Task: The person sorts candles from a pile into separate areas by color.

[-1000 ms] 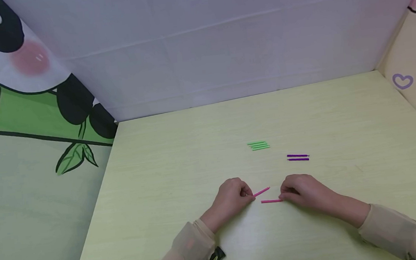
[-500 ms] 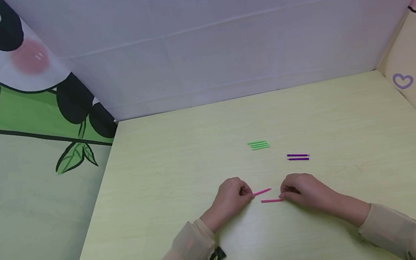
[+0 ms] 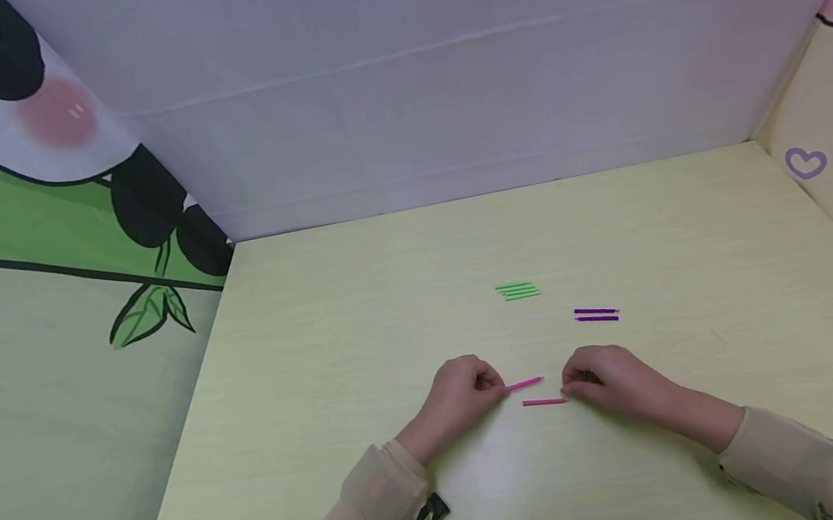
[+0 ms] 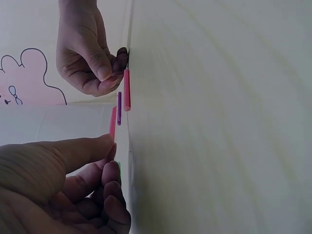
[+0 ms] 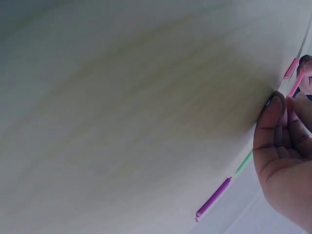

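My left hand (image 3: 465,391) pinches one end of a thin pink candle (image 3: 525,383) between thumb and fingers. The candle's other end points right. Just in front of it a second pink candle (image 3: 543,402) lies flat on the table. My right hand (image 3: 616,379) rests at that candle's right end, its fingers bent loosely. In the right wrist view a small gap shows between the right fingertips (image 5: 276,100), and the lying candle (image 5: 291,68) appears just beyond them. Whether they still touch its tip is hard to see.
Two purple candles (image 3: 597,319) lie side by side behind my right hand. Several green candles (image 3: 518,291) lie in a neat row farther back. The pale wooden table (image 3: 332,327) meets a white cloth wall (image 3: 411,126) behind and printed cloths at both sides.
The held pink candle has turned from a steeper slant to nearly level, its free end swinging towards me. The right hand has shifted very slightly, baring more of the lying candle's right end.
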Tool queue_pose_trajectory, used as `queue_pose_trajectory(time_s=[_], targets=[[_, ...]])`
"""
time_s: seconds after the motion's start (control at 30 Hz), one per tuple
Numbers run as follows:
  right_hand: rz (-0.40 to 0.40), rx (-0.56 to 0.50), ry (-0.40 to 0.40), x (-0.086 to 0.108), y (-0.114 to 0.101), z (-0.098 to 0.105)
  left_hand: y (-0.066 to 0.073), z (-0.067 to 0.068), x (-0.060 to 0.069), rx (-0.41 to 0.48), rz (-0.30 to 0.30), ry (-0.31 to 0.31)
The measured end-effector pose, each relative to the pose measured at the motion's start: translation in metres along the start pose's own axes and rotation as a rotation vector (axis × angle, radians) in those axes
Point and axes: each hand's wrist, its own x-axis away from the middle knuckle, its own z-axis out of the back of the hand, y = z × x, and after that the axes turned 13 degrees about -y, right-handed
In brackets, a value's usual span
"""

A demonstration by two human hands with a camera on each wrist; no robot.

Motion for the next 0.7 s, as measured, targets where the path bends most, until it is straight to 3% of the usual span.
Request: queue_pose_trajectory(time_s=[0.33, 0.7], targets=[[0.004, -0.014, 0.022, 0.0009, 0.0023, 0.0011, 0.0021, -0.0006, 0.001, 0.029, -0.01, -0.027], [-0.001, -0.055, 0.018, 0.0008, 0.0052, 0.0033, 0.0014, -0.0043, -0.0001, 0.009, -0.101, -0.061]])
